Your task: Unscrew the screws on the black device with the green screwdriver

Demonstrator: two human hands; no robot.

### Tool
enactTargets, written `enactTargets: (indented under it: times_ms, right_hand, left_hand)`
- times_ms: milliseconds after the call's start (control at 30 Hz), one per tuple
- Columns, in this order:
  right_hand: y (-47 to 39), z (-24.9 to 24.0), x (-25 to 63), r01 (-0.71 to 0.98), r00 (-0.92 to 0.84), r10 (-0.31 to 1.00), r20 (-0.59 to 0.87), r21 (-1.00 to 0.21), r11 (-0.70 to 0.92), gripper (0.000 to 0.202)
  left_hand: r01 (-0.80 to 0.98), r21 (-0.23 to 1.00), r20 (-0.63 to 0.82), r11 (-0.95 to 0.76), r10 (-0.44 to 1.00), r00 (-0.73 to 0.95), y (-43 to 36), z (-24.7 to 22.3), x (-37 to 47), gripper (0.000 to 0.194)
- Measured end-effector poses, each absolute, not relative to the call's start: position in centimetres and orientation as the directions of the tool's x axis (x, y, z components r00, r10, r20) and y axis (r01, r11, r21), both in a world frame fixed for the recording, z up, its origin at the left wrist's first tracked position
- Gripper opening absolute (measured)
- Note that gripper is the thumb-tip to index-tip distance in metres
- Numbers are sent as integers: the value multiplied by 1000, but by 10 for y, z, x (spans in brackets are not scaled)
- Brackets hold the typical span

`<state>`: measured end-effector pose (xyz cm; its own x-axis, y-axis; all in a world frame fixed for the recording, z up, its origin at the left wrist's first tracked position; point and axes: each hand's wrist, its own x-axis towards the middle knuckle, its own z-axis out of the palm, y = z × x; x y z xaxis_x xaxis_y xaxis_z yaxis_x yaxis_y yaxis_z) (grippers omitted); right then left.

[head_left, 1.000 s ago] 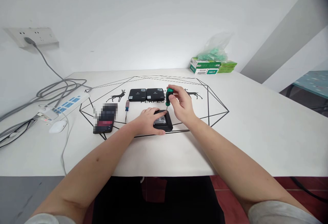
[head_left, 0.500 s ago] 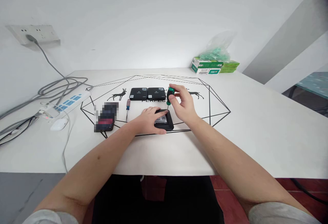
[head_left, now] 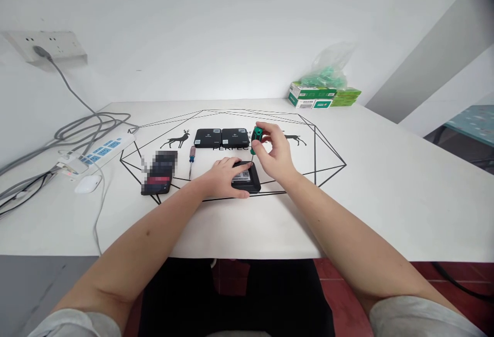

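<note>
White tabletop (head_left: 386, 193) printed with black geometric lines and deer fills the head view, under a plain white wall. Just below frame centre lies a small black rectangular plastic box (head_left: 247, 178) with a white label on its upturned face. The left hand (head_left: 222, 178) presses flat on the box's left part, fingers spread over it, pinning it to the table. The right hand (head_left: 276, 154) has its fingertips closed round the green-and-black handle of a short screwdriver (head_left: 254, 141), which stands nearly upright, long axis vertical, handle toward the top of the frame, tip down on the box's far right corner. Whether the tip sits in a screw is too small to tell

This looks like turning a screw in the box's underside; the next move calls for twisting the handle while the shaft stays upright and the box stays pinned

Left of centre lie a blue-handled screwdriver (head_left: 191, 159), lengthwise toward the wall, and a dark phone-like slab (head_left: 157, 178). Two more black boxes (head_left: 222, 137) sit side by side beyond the hands. At far left are a white power strip (head_left: 96, 154) and grey cables; green cartons (head_left: 322, 98) stand at upper right
</note>
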<state>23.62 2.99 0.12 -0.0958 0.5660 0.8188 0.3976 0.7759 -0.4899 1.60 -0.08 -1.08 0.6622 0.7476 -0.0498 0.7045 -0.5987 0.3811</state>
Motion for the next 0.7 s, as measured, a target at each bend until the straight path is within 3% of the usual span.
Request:
enactTargets:
  times_ms: [700]
  right_hand:
    - [30,1,233,393,-43,563,825,-504,769,46]
  left_hand:
    - [686,400,-21,-608,743,669,-1,-13,14,104]
